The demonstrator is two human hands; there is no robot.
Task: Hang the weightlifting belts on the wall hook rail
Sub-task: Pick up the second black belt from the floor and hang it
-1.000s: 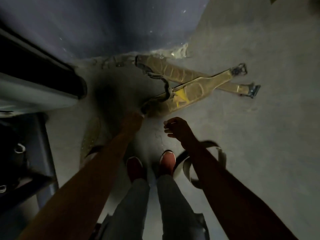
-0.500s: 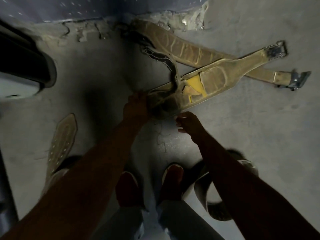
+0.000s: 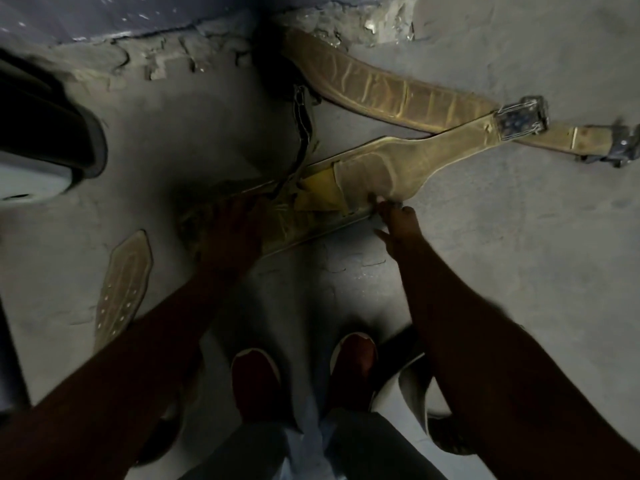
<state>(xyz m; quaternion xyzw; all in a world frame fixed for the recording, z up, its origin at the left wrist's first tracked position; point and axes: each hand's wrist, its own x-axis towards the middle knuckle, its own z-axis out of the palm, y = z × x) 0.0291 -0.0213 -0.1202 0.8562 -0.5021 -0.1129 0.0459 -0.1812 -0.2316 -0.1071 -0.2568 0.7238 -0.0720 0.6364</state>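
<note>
Near belt (image 3: pixel 398 168): flat on the floor (image 3: pixel 519 254), running from lower left to upper right, a torn yellow patch at its middle; its narrow end with the buckle (image 3: pixel 519 119) lies across the far belt
Far belt (image 3: pixel 381 88): on the floor along the foot of the wall (image 3: pixel 104 15), slanting down to the right, under the near belt where they cross
Left hand (image 3: pixel 235 226): lies on the shadowed left part of the near belt; too dark to tell whether the fingers wrap it
Right hand (image 3: pixel 398 216): at the near belt's lower edge just right of the yellow patch, fingers curled onto that edge, thumb splayed to the side and off the belt
Hands: well apart, both on the same belt
Third belt (image 3: pixel 124 282): pointed end with punched holes on the floor at left, partly under the left forearm
Shoes (image 3: pixel 256 386): red, side by side between the arms
Strap loop (image 3: pixel 405 386): pale, on the floor beside the right shoe, partly hidden by the right arm
</note>
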